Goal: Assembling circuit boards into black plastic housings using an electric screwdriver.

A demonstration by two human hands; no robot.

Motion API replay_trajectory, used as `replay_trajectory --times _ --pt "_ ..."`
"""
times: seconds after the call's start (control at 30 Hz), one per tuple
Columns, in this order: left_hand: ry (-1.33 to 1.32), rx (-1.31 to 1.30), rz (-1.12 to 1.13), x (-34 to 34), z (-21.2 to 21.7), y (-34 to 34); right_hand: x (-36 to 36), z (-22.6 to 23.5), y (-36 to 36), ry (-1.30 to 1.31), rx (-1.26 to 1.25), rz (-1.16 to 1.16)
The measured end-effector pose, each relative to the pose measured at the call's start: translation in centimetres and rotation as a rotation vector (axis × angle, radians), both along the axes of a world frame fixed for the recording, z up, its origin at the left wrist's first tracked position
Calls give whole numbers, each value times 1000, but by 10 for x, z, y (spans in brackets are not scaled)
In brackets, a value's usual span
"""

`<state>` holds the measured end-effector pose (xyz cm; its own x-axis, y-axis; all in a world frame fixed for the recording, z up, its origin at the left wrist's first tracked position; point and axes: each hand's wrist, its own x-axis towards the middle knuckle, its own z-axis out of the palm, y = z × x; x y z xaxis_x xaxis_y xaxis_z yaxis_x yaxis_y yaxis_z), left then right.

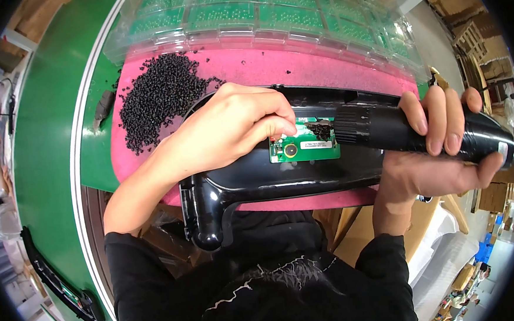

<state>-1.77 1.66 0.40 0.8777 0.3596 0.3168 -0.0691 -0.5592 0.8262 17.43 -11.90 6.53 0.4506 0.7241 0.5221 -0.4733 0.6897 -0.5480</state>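
The green worktop (44,144) is crossed by a white strip (75,171). To the worktop's right, a pale floor (422,18) is occupied by cardboard boxes (495,198) and a wooden pallet (470,40).

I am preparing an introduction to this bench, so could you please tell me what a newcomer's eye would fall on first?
Probably the heap of small black pieces on the left of the pink mat. Next, perhaps, the green circuit board in the black casing, between the left hand and the black cylindrical tool gripped in the right hand.
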Motion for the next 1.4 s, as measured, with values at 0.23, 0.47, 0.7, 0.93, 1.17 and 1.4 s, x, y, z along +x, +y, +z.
replay_trajectory --times 0.23,0.47,0.7,0.93,1.17,1.4 --pt "-111 90 -49 0 2 -4 -5 -3 -5 -22 8 71" --pt "-106 174 -45 3 4 -4 -4 -6 -3 -78 23 98" --pt "-145 105 44 3 5 -5 4 -4 -5 -111 6 104" --pt "-73 278 120 4 4 -5 42 -2 -4 -407 -167 101" --pt "2 182 9 2 3 -6 32 -1 4 -491 -223 82" --pt "-32 250 -47 1 -5 -9 39 -19 14 -514 -198 102"
